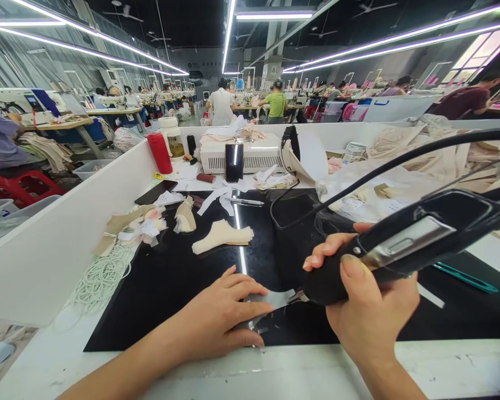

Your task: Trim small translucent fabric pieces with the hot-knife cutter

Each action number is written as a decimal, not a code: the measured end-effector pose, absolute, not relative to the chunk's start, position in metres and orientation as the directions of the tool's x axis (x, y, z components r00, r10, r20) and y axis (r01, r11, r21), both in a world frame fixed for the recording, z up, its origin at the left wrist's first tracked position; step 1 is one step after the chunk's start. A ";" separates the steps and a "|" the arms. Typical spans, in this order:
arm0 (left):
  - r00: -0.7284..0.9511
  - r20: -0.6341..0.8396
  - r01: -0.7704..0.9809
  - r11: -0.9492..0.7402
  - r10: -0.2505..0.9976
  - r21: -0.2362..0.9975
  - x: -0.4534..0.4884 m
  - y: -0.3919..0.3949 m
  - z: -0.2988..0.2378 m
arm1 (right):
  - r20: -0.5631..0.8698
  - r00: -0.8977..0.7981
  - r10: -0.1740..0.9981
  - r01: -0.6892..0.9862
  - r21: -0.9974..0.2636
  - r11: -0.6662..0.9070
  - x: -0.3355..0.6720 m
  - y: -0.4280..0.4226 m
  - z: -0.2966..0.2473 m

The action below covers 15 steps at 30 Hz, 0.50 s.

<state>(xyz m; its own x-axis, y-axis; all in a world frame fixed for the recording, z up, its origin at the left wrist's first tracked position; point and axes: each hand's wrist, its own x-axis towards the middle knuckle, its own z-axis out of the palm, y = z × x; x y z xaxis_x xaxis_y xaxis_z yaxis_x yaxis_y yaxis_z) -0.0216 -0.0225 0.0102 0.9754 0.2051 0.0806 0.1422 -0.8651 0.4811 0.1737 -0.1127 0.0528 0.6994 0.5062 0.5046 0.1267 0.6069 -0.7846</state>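
My right hand [369,305] is wrapped around a bulky black corded handheld tool [404,244] with a silver plate on its side. The tool's narrow metal tip [299,296] meets the right end of a thin, whitish, see-through piece [281,299] on the black mat [158,311]. My left hand [225,311] lies with fingers apart over this piece, pressing it down; its left part is hidden beneath them. Beyond my left hand rests a stack of cream, curved cut pieces [223,236]. A smaller beige piece [185,215] lies to its left.
The tool's black cable [345,191] arches over the right side. Pale cord [104,278] and fabric scraps [144,226] lie at left. A pen [245,202], a phone [234,163] and a white vented machine [266,153] stand farther back. A teal tool [466,277] lies at right. White walls [66,239] edge the table.
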 end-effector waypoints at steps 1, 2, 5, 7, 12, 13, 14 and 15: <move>0.976 0.081 0.142 -0.866 0.205 0.480 -0.022 -0.023 0.010 | 0.507 0.694 0.511 0.132 -0.788 0.601 0.174 -0.113 0.052; 0.975 0.082 0.141 -0.866 0.204 0.480 -0.022 -0.023 0.011 | 0.509 0.688 0.517 0.137 -0.791 0.597 0.174 -0.113 0.052; 0.975 0.086 0.138 -0.862 0.205 0.488 -0.021 -0.023 0.011 | 0.513 0.673 0.532 0.141 -0.796 0.589 0.175 -0.114 0.052; 0.974 0.086 0.138 -0.857 0.207 0.496 -0.021 -0.023 0.011 | 0.507 0.680 0.529 0.138 -0.798 0.587 0.177 -0.114 0.053; 0.972 0.103 0.131 -0.848 0.213 0.514 -0.021 -0.023 0.011 | 0.486 0.739 0.466 0.128 -0.782 0.610 0.183 -0.113 0.057; 0.971 0.108 0.130 -0.846 0.215 0.516 -0.021 -0.023 0.011 | 0.482 0.742 0.465 0.126 -0.782 0.610 0.183 -0.113 0.057; 0.970 0.111 0.130 -0.846 0.217 0.518 -0.021 -0.023 0.011 | 0.478 0.743 0.469 0.123 -0.786 0.606 0.184 -0.113 0.056; 0.969 0.111 0.131 -0.845 0.219 0.518 -0.021 -0.023 0.011 | 0.477 0.741 0.473 0.121 -0.788 0.604 0.184 -0.113 0.056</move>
<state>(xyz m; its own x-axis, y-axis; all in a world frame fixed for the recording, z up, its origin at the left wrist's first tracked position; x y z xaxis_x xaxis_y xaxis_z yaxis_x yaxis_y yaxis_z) -0.0209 -0.0232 0.0112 0.9695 0.2187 0.1108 0.1314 -0.8451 0.5182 0.1840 -0.1134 0.0557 0.7411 0.4727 0.4768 0.1215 0.6040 -0.7876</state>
